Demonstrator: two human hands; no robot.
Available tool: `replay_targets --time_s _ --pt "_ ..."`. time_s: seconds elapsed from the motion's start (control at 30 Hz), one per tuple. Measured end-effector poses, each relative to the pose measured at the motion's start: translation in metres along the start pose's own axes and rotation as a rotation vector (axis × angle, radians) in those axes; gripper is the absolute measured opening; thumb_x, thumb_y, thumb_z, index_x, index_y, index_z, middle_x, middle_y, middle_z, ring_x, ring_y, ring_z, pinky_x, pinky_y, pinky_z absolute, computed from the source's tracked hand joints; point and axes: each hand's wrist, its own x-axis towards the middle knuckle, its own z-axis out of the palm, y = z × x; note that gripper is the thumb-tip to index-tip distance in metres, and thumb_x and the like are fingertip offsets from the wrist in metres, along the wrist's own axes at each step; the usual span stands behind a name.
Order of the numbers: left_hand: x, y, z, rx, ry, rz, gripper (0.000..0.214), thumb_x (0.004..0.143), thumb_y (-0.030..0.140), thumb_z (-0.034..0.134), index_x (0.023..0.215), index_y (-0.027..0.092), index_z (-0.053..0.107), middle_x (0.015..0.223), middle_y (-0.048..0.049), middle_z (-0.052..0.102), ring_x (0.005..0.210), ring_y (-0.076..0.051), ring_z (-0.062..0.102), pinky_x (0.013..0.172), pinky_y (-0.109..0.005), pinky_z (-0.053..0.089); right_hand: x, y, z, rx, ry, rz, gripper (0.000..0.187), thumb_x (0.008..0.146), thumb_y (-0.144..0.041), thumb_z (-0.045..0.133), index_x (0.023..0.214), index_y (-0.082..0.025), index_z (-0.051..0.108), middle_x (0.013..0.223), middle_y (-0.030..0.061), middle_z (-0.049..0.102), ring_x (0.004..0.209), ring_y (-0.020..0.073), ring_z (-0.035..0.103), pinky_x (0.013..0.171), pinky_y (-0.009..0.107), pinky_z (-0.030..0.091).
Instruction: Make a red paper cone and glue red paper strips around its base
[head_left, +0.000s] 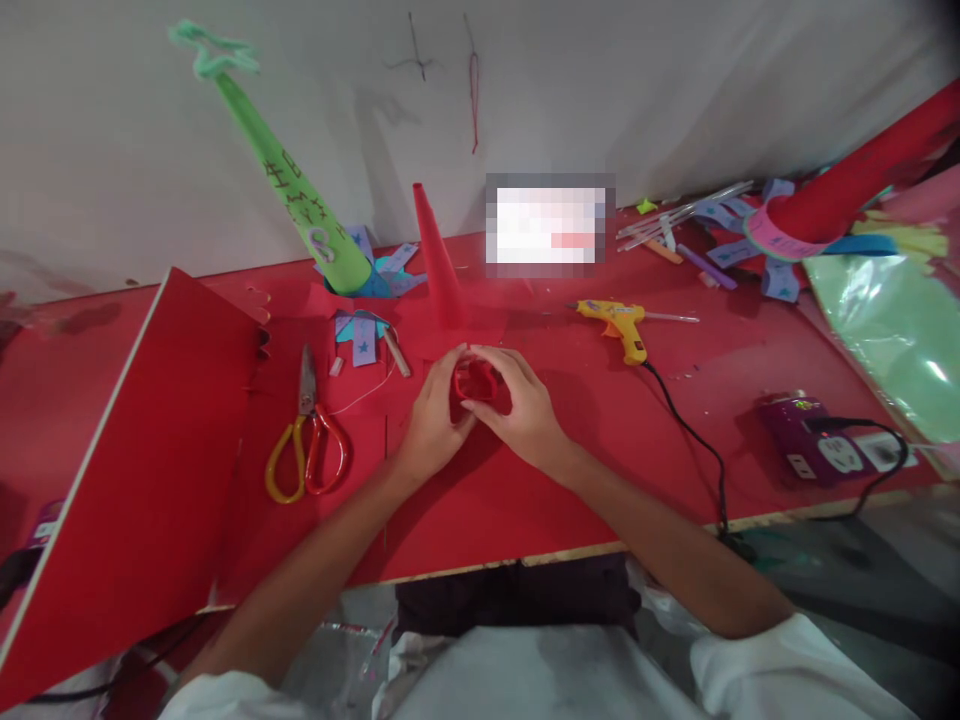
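My left hand [433, 415] and my right hand [526, 405] meet at the middle of the red table. Between their thumbs and fingers they grip a small red ring [475, 396], which looks like a rolled strip of paper or card. Just beyond the fingertips a narrow red cone [441, 275] stands upright, leaning slightly left. Left of my left hand lie scissors [306, 425] with one yellow and one red handle, blades pointing away. A yellow glue gun [621, 325] rests on its side to the right, a clear glue stick in its back.
A tall green cone [300, 195] with a fuzzy top stands at back left. A red divider [142, 470] rises at left. Purple power box [799, 440], glue gun cord [686, 430] and another red cone [862, 180] are on the right. A blurred-out patch [551, 225] is at the back.
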Motion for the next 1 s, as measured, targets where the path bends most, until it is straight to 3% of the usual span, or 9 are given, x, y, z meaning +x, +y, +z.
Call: replay_targets --time_s 0.17,0.27,0.4,0.47,0.57,0.63,0.77,0.87,1.0 --pt "-0.002 -0.003 0.002 -0.019 0.03 -0.078 0.073 0.088 0.025 0.072 0.156 0.024 0.046 0.154 -0.0164 0.059 0.141 -0.032 0.06 0.121 -0.055 0.049 -0.003 -0.004 0.005 0.022 -0.024 0.007 0.055 0.102 -0.047 0.069 0.154 -0.037 0.055 0.148 0.0087 0.066 0.14 0.0315 0.062 0.122 0.056 0.052" --pt "-0.002 -0.004 0.001 -0.068 0.069 -0.084 0.063 0.09 0.035 0.072 0.149 0.023 0.051 0.15 -0.016 0.062 0.139 -0.033 0.061 0.12 -0.054 0.048 -0.005 -0.004 0.008 0.042 -0.056 -0.021 0.057 0.103 -0.053 0.067 0.156 -0.036 0.053 0.149 0.0097 0.065 0.142 0.0319 0.06 0.123 0.057 0.051" --pt "0.0 -0.002 -0.001 -0.148 0.141 -0.125 0.054 0.092 0.046 0.076 0.137 0.023 0.057 0.137 -0.0136 0.067 0.126 -0.03 0.067 0.112 -0.049 0.053 -0.001 -0.002 0.001 0.027 -0.053 -0.064 0.056 0.103 -0.054 0.066 0.154 -0.033 0.053 0.148 0.0113 0.064 0.136 0.0319 0.063 0.115 0.055 0.056" --pt "0.002 -0.001 -0.004 -0.132 0.169 -0.177 0.052 0.091 0.045 0.08 0.134 0.024 0.058 0.135 -0.0126 0.068 0.123 -0.029 0.068 0.11 -0.048 0.054 0.006 0.005 -0.015 -0.07 0.02 -0.046 0.041 0.106 -0.048 0.061 0.144 -0.033 0.06 0.139 0.0115 0.067 0.126 0.0313 0.067 0.109 0.055 0.058" --pt "0.005 -0.004 -0.01 -0.064 0.183 -0.178 0.053 0.09 0.046 0.082 0.133 0.025 0.059 0.134 -0.0115 0.067 0.126 -0.029 0.066 0.114 -0.049 0.052 0.018 0.023 -0.058 -0.367 0.186 0.034 0.022 0.108 -0.043 0.054 0.117 -0.029 0.069 0.117 0.0134 0.07 0.118 0.0348 0.064 0.108 0.06 0.053" --pt "0.006 -0.006 -0.015 -0.016 0.175 -0.152 0.056 0.088 0.048 0.084 0.134 0.025 0.059 0.134 -0.0112 0.068 0.128 -0.03 0.066 0.116 -0.05 0.05 0.021 0.037 -0.092 -0.591 0.231 0.152 0.022 0.107 -0.044 0.054 0.109 -0.026 0.067 0.112 0.0151 0.068 0.118 0.0369 0.061 0.108 0.062 0.049" --pt "0.006 -0.011 -0.02 0.016 0.148 -0.152 0.064 0.087 0.05 0.084 0.14 0.027 0.057 0.14 -0.0115 0.066 0.132 -0.032 0.064 0.115 -0.051 0.05 0.014 0.061 -0.14 -0.892 0.246 0.409 0.036 0.105 -0.052 0.056 0.116 -0.019 0.063 0.121 0.0251 0.063 0.111 0.0391 0.063 0.093 0.056 0.051" --pt "0.005 -0.013 -0.02 0.017 0.104 -0.173 0.066 0.088 0.05 0.083 0.143 0.027 0.056 0.141 -0.0118 0.065 0.128 -0.032 0.066 0.112 -0.05 0.052 0.005 0.075 -0.149 -0.998 0.179 0.521 0.046 0.104 -0.059 0.055 0.115 -0.015 0.063 0.118 0.0288 0.064 0.11 0.0417 0.064 0.089 0.055 0.049" --pt "0.006 -0.012 -0.019 -0.044 0.033 -0.153 0.061 0.089 0.046 0.083 0.141 0.026 0.058 0.137 -0.0122 0.068 0.125 -0.03 0.067 0.109 -0.048 0.053 0.003 0.089 -0.145 -1.04 0.097 0.59 0.056 0.101 -0.065 0.058 0.121 -0.013 0.063 0.122 0.0286 0.065 0.111 0.042 0.065 0.088 0.053 0.05"
